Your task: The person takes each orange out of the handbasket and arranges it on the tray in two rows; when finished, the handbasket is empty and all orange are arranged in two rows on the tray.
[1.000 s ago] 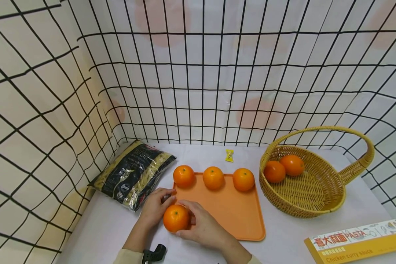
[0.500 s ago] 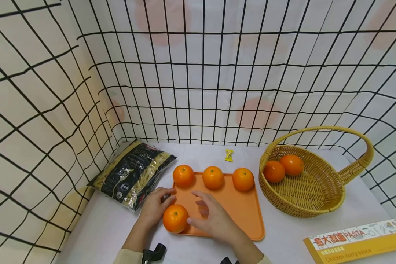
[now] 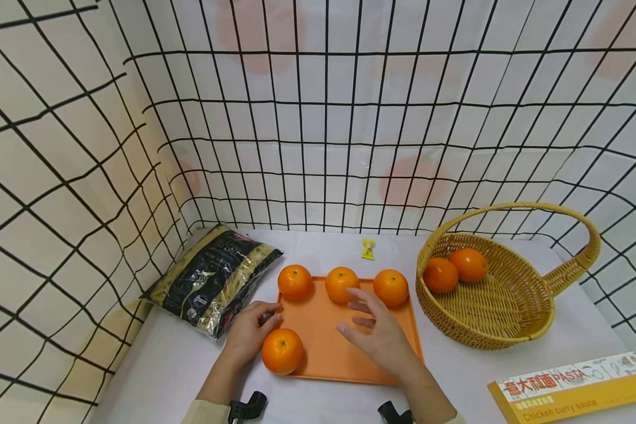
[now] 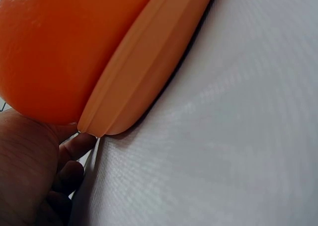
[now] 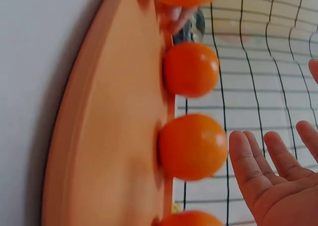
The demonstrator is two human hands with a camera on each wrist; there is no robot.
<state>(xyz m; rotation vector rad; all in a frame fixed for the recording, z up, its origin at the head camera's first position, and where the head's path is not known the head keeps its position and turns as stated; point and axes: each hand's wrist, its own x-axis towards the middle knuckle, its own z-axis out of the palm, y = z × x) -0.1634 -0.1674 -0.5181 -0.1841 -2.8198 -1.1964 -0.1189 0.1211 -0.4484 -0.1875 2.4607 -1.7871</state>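
My left hand (image 3: pixel 249 331) stays at the left edge of the orange tray (image 3: pixel 344 347), its curled fingers and thumb holding the rim. Right beside that hand, an orange (image 3: pixel 282 351) sits on the tray's near left corner; it looms large in the left wrist view. My right hand (image 3: pixel 378 335) is over the right half of the tray with fingers spread and nothing in them. Along the tray's far edge stand three more oranges, at left (image 3: pixel 295 282), in the middle (image 3: pixel 341 285) and at right (image 3: pixel 390 288). In the right wrist view the palm and fingers (image 5: pixel 243 161) show.
A wicker basket (image 3: pixel 535 294) with a tall handle and two orange fruits (image 3: pixel 440 275) stands at right. In front of it lies a pasta box (image 3: pixel 572 388). A black-and-gold pasta bag (image 3: pixel 212 280) lies at left, a yellow wrapped candy (image 3: pixel 368 249) behind the tray. Black wire mesh (image 3: pixel 325 147) encloses the table.
My right hand has let go of the near left orange and moved right across the tray with its fingers opened. The orange stays there; my left hand has not moved.
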